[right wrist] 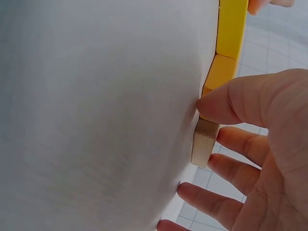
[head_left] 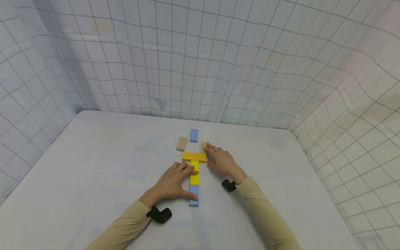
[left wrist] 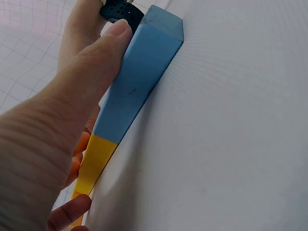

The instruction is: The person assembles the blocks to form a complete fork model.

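Head view: line of blocks mid-frame on the white tabletop [head_left: 100, 187]; near blue block [head_left: 194, 190] at the 6 o'clock end, yellow block [head_left: 194, 180] joined at its 12, orange block [head_left: 194, 157] crosswise beyond that. Far blue block [head_left: 194, 134] sits apart at 12 from the orange one, left wooden block [head_left: 182, 143] near its 11, right wooden block [head_left: 204, 144] at its 1. Left hand [head_left: 173, 180] in from 8 o'clock, thumb and fingers spread, thumb over the near blue, a fingertip over the yellow. Right hand [head_left: 222, 161] in from 4 o'clock, fingertips on the right wooden block (tan sleeves, both arms). Left wrist view: thumb along the near blue block's edge, block pointing to 1 o'clock, yellow adjoining at 7. Right wrist view: yellow at 12, orange under it, wooden block at orange's 6; fingers spread, two fingertips at the wood, thumb tip over the orange, can't tell if pressing.
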{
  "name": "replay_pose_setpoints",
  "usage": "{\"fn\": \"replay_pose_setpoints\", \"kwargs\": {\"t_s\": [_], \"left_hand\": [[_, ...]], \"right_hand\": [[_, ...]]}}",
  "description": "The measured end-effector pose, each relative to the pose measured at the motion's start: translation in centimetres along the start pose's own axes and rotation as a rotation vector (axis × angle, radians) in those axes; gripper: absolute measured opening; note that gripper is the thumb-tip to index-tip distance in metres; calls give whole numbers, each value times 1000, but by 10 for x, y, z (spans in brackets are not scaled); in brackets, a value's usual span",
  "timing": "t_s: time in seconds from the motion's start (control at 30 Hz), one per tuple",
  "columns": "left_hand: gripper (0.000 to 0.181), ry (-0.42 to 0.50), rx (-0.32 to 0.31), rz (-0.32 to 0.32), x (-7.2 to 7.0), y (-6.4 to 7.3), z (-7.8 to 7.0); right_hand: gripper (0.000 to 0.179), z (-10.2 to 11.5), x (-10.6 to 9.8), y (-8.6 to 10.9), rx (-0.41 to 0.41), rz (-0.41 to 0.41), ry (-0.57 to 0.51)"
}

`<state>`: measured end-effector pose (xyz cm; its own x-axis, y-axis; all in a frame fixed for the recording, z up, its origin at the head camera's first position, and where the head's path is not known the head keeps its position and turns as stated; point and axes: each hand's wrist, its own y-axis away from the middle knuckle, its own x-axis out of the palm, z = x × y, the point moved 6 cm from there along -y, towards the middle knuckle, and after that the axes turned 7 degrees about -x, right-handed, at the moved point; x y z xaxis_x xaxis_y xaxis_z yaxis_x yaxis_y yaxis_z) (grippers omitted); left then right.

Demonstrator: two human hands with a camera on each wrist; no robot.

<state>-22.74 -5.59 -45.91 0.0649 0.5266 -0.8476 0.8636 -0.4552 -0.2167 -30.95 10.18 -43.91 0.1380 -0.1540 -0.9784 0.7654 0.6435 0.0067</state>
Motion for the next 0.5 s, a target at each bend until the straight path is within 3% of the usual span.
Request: {"fn": "replay_pose_setpoints", "kwargs": {"t_s": [0.5], "left_hand": [[83,3,-1,4,-2,1,-2]], "right_hand": [[54,-1,1,0,6,16,7]]}}
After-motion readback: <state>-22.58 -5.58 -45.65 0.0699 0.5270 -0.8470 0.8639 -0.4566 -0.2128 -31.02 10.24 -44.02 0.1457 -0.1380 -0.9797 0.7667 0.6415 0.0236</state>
